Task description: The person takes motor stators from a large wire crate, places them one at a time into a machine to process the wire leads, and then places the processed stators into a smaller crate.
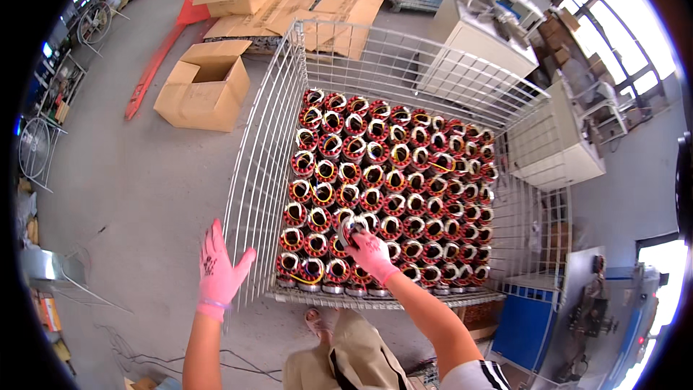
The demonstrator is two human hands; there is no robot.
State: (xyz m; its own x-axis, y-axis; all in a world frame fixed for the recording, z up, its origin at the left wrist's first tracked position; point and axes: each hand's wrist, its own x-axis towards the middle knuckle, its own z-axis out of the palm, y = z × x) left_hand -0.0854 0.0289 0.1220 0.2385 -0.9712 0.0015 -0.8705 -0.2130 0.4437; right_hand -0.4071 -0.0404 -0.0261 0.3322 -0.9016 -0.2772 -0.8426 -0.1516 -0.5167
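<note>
Our left hand point(224, 269), lower left, is spread empty while our right hand point(373, 255), centre, grips one wound core point(345, 232) over a well-packed wire cage point(390, 306), remainder unclear.

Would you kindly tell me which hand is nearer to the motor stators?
Right: the right hand is over the stators, gripping one; the left hand is open by the wire cage's left side.

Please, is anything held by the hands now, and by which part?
The right hand holds a ring-shaped part by the near side of its rim; the exact contact is hidden. The left hand is open and holds nothing.
</note>
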